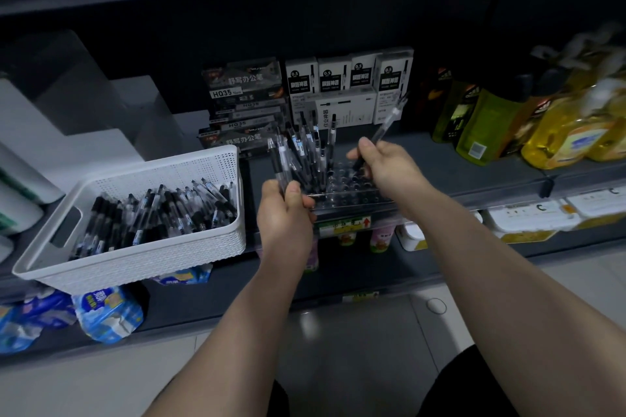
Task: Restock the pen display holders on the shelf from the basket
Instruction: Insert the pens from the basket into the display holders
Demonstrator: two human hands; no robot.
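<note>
Pens (308,152) half-fill the holder (352,195); the basket (142,269) holds plenty. Your left hand (284,217) grips several, right hand (386,167) pinches one.

Both bare arms reach forward, each of the hands holding pens.

The left hand (284,213) shows its back to the camera, fingers curled round a bunch of pens (283,162) that stands up out of its fist, thumb laid across the front. The right hand (386,169) sits just right of the left and a little farther forward, wrist bent inward, pinching a single pen (386,125) between thumb and fingers. That pen slants up and away to the right. The two forearms converge toward the hands.
</note>
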